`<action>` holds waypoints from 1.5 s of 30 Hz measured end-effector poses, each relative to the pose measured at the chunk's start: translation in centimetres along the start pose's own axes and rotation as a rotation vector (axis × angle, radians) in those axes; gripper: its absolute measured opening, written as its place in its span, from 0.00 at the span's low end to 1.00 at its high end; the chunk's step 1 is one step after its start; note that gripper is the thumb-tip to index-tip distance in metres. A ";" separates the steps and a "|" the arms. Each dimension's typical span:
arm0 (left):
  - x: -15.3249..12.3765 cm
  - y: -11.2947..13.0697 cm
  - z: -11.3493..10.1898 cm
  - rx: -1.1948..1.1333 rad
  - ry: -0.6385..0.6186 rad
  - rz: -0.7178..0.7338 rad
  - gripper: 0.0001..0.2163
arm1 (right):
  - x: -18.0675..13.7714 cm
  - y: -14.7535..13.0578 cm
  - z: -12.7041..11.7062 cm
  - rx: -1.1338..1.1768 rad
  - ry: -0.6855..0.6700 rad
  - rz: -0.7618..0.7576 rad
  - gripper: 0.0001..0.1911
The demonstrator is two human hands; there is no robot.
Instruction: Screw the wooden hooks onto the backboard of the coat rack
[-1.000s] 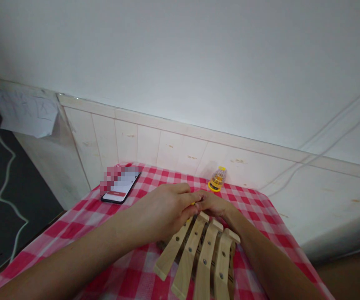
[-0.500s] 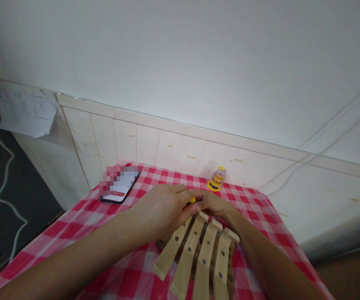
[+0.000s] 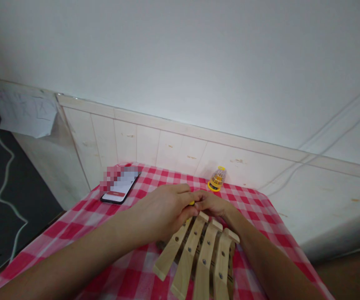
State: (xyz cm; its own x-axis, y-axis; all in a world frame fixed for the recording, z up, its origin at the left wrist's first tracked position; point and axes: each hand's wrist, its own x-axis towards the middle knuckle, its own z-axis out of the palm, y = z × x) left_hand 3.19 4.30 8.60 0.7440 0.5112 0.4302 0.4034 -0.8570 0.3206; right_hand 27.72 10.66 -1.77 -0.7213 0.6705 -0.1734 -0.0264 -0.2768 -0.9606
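Note:
A yellow-handled tool (image 3: pixel 192 203), which looks like a small screwdriver, shows only as a bit of yellow between my fingers. My left hand (image 3: pixel 170 206) is closed around it, thumb and fingers pinched together. From the other side, my right hand (image 3: pixel 212 204) has its bent fingers closed on the same spot, meeting the left fingertips. Below both hands lies a wooden slatted piece (image 3: pixel 205 250), its pale, curved slats fitted with metal screws. The left hand covers its far left part. The tool's tip is hidden.
A phone (image 3: pixel 120 187) with a lit screen lies at the back left of the red checked tablecloth (image 3: pixel 154 175). A yellow and clear cone-shaped bit case (image 3: pixel 217 179) stands at the back, close to the white wall panelling (image 3: pixel 167 146).
Both hands stay at nearly the same place. The fingers have shifted slightly around the yellow tool, and less of the yellow shows. The wooden piece has not moved.

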 end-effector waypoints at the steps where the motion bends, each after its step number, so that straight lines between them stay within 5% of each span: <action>1: 0.0 0.0 -0.1 -0.012 -0.011 0.005 0.09 | 0.0 0.0 0.0 0.000 -0.001 0.000 0.28; 13: 0.0 0.2 -1.0 -0.173 0.033 -0.085 0.07 | 0.0 0.2 0.1 0.006 0.014 -0.020 0.26; 20: -0.1 0.3 -2.5 -0.195 -0.152 -0.107 0.08 | -0.2 -0.2 0.1 0.002 0.018 0.011 0.26; 38: -0.1 -0.1 -2.3 -0.204 -0.198 -0.198 0.09 | 0.1 -0.7 0.4 -0.041 -0.009 -0.013 0.27; 45: -0.1 0.0 -2.3 -0.271 -0.170 -0.108 0.08 | -0.1 -0.7 0.4 -0.044 0.007 0.006 0.28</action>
State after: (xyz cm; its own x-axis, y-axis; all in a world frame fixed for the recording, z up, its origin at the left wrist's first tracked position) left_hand 1.89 4.35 10.45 0.7920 0.5606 0.2418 0.3457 -0.7382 0.5793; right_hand 27.50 10.50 -0.98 -0.7164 0.6740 -0.1802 0.0085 -0.2499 -0.9682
